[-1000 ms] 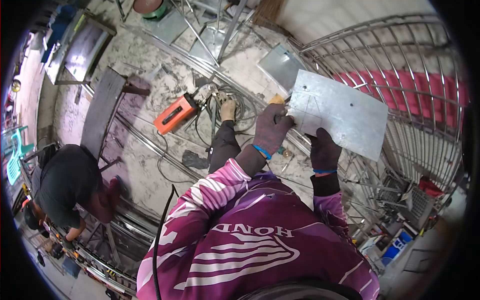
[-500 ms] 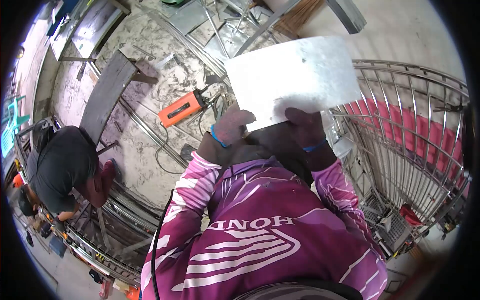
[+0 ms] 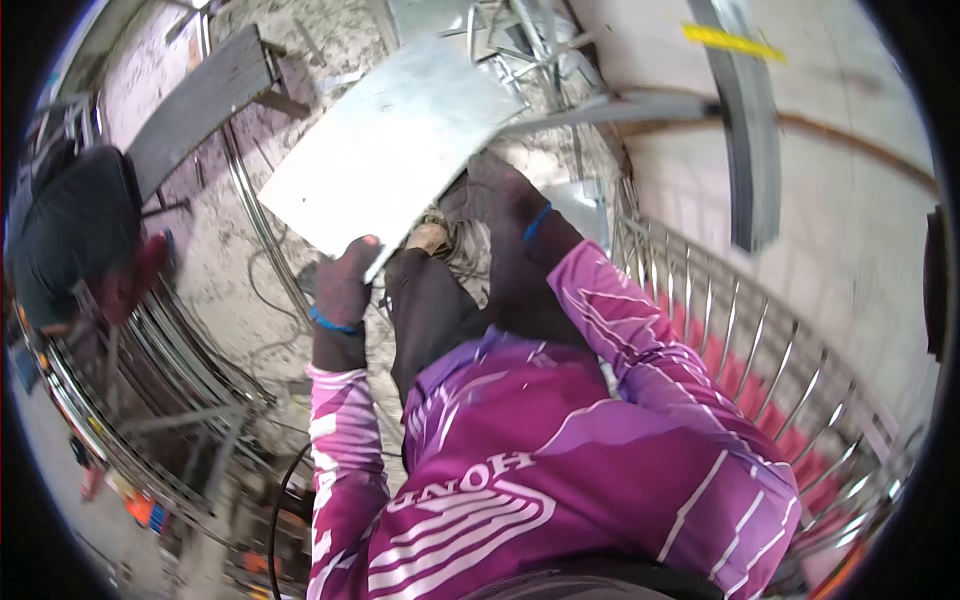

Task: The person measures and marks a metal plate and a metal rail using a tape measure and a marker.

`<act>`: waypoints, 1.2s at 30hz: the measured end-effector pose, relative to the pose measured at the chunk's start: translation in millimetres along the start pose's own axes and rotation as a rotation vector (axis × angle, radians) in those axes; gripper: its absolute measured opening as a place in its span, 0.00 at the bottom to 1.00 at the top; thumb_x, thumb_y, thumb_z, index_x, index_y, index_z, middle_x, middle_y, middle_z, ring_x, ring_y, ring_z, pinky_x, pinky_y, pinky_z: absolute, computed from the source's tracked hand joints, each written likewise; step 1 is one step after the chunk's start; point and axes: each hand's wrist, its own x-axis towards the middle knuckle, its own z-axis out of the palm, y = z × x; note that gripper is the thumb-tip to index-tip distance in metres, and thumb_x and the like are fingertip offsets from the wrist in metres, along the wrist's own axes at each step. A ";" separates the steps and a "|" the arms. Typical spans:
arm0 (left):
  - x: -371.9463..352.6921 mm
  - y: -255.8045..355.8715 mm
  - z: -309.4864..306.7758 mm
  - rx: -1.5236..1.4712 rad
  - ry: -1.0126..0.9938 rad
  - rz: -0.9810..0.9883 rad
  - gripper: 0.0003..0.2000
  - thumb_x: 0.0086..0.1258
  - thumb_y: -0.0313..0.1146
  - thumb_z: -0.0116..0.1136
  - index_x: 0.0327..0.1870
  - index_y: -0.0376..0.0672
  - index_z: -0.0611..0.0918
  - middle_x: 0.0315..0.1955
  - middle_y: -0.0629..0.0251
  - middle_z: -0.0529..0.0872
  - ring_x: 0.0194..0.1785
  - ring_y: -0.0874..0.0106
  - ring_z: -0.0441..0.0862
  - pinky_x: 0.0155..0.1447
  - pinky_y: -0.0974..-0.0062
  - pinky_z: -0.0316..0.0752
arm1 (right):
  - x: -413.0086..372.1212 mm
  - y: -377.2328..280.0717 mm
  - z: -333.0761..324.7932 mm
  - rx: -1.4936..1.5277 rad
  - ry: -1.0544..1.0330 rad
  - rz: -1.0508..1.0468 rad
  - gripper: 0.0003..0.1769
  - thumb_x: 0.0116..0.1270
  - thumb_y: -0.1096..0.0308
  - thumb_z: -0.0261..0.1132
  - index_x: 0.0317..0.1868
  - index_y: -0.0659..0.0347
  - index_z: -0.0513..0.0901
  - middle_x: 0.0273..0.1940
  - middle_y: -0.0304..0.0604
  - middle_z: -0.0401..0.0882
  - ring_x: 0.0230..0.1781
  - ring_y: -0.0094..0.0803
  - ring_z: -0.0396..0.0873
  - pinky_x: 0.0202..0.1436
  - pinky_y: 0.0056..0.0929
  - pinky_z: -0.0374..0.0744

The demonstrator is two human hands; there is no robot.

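Note:
A flat, shiny sheet metal panel (image 3: 385,150) is held out in front of my body, tilted so one long edge faces me. My left hand (image 3: 347,285), in a dark glove with a blue wristband, grips its near corner with the thumb over the top. Along the same edge, farther right, my right hand (image 3: 495,190) is closed on the panel, also gloved. The fingers of both hands are mostly hidden beneath the sheet. Below the panel, my foot (image 3: 430,237) and dark trouser leg show.
At left, a person in a dark shirt (image 3: 75,235) bends near a grey bench (image 3: 200,105). A metal rack with bars (image 3: 735,330) stands on my right. A grey metal post (image 3: 745,150) rises ahead right. Long metal tubes (image 3: 255,220) lie on the floor.
The panel has swung to the left and turned, with both hands still on it. My view has shifted, and the orange machine on the floor is no longer visible.

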 end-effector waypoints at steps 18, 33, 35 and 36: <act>96.2 -289.3 -48.7 1.090 0.216 0.042 0.04 0.75 0.28 0.60 0.40 0.44 0.87 0.32 0.59 0.90 0.34 0.56 0.88 0.40 0.66 0.81 | 447.2 403.9 -290.4 -1.236 0.359 0.324 0.24 0.64 0.56 0.61 0.59 0.49 0.85 0.52 0.56 0.87 0.59 0.49 0.84 0.66 0.39 0.78; -27.2 -180.3 -32.6 1.177 0.026 0.017 0.04 0.69 0.25 0.60 0.41 0.42 0.84 0.32 0.56 0.86 0.39 0.50 0.85 0.45 0.59 0.79 | 375.8 357.4 -264.4 -1.165 0.576 0.543 0.22 0.59 0.51 0.64 0.43 0.59 0.91 0.52 0.54 0.87 0.53 0.54 0.85 0.58 0.44 0.83; -31.1 -168.3 -24.1 1.051 0.035 -0.002 0.13 0.65 0.25 0.62 0.51 0.45 0.84 0.28 0.59 0.83 0.36 0.54 0.84 0.42 0.59 0.77 | 392.7 367.9 -276.3 -1.257 0.445 0.490 0.22 0.61 0.52 0.63 0.46 0.59 0.90 0.53 0.54 0.87 0.55 0.53 0.85 0.60 0.43 0.82; -33.5 -171.7 -24.4 1.056 -0.008 0.057 0.21 0.63 0.24 0.64 0.59 0.48 0.81 0.30 0.60 0.83 0.36 0.55 0.84 0.42 0.60 0.77 | 401.5 383.1 -281.2 -1.362 0.301 0.428 0.22 0.63 0.53 0.61 0.49 0.59 0.90 0.55 0.54 0.86 0.57 0.52 0.84 0.62 0.43 0.81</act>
